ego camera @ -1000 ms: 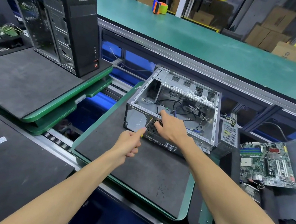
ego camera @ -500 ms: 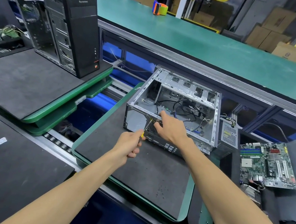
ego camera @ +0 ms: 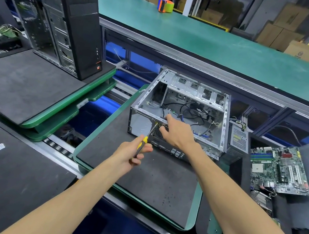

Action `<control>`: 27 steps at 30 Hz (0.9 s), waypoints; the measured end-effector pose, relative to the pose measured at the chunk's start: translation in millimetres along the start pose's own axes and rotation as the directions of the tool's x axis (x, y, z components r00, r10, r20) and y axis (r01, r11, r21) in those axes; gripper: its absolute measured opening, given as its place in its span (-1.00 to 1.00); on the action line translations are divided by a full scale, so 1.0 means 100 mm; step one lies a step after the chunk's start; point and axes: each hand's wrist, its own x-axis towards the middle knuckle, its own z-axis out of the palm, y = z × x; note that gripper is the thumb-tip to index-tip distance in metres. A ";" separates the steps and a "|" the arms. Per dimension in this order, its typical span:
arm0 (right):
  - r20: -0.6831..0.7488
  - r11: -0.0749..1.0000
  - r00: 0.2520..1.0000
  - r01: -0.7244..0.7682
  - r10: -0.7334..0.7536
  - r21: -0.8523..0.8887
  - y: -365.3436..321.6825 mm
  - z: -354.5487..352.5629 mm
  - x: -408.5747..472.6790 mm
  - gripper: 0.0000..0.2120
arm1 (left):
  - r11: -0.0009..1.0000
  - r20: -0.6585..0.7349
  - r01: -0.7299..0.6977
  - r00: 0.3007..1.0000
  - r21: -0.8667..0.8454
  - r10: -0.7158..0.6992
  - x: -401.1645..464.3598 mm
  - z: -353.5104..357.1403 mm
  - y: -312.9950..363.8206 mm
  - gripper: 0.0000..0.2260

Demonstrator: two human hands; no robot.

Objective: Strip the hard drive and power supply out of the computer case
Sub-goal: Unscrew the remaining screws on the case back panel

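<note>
An open silver computer case [ego camera: 194, 90] lies on its side on a dark mat [ego camera: 153, 177], loose black cables inside. My left hand [ego camera: 133, 150] grips a yellow-and-grey screwdriver [ego camera: 143, 141] whose tip touches the case's near rear edge beside the perforated grille. My right hand [ego camera: 177, 130] rests on that same near edge, fingers curled over the rim. A grey power supply [ego camera: 240, 139] with its wire bundle sits just outside the case, to its right. No hard drive is plainly visible.
A green motherboard [ego camera: 280, 168] lies to the right. A black tower case [ego camera: 71, 30] stands on a raised green-edged pallet at the left. A long green bench [ego camera: 215, 41] runs behind, with a tape roll [ego camera: 165, 4] on it. Rollers show between the pallets.
My left hand has eased back slightly and shows more of the screwdriver's yellow handle; the tip stays on the case edge. My right hand keeps its place on the rim.
</note>
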 end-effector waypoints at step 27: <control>-0.028 1.000 0.999 -0.016 0.016 0.005 -0.04 -0.05 -0.05 -0.70 | 0.909 -0.114 -0.273 0.940 0.315 0.322 -0.03 0.05 -0.05 -0.70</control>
